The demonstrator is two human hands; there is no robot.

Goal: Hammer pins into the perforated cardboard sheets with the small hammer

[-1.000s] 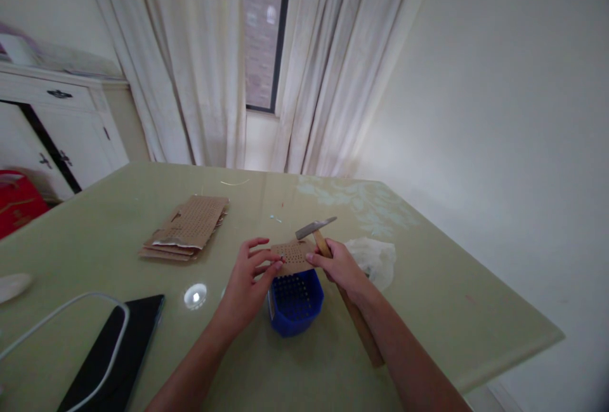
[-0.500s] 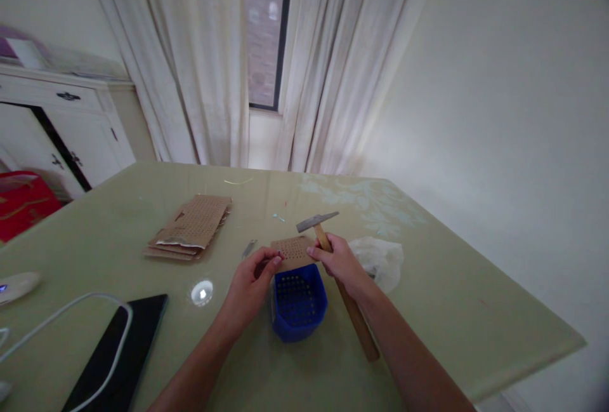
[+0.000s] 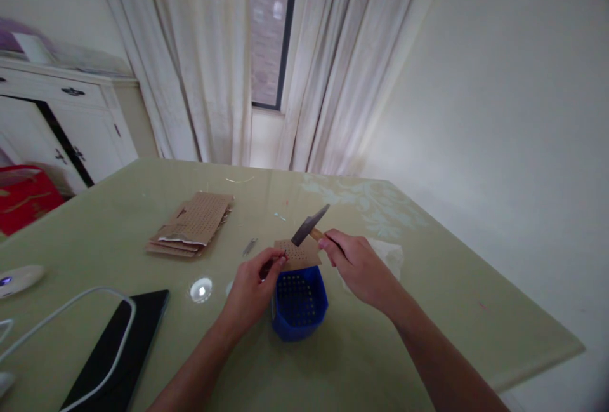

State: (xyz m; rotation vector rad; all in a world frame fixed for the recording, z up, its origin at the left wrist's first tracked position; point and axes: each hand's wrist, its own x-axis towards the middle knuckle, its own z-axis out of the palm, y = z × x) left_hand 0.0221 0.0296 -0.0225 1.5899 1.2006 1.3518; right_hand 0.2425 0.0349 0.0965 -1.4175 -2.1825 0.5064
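My right hand (image 3: 354, 263) grips the wooden handle of a hammer (image 3: 310, 226), its metal head raised just above the punched cardboard piece (image 3: 299, 253). My left hand (image 3: 257, 282) pinches a small, thin, dark nail (image 3: 285, 253) upright at the left part of that cardboard; its lower end is hidden by the fingers. Rows of small holes cover the cardboard, which lies at the far rim of a blue plastic basket (image 3: 297, 329) with a perforated bottom. The right hand hides most of the hammer handle.
A stack of punched cardboard (image 3: 195, 225) lies on the table at left. Near my left hand is a small metal tool (image 3: 250, 247). A white plastic bag (image 3: 387, 259) sits beyond my right hand. A black tablet-like panel (image 3: 121, 348) and white cable (image 3: 124, 317) lie front left.
My right hand has turned and lifted the hammer, bringing its head down and left over the cardboard near the nail. My left hand still pinches the nail in nearly the same place.
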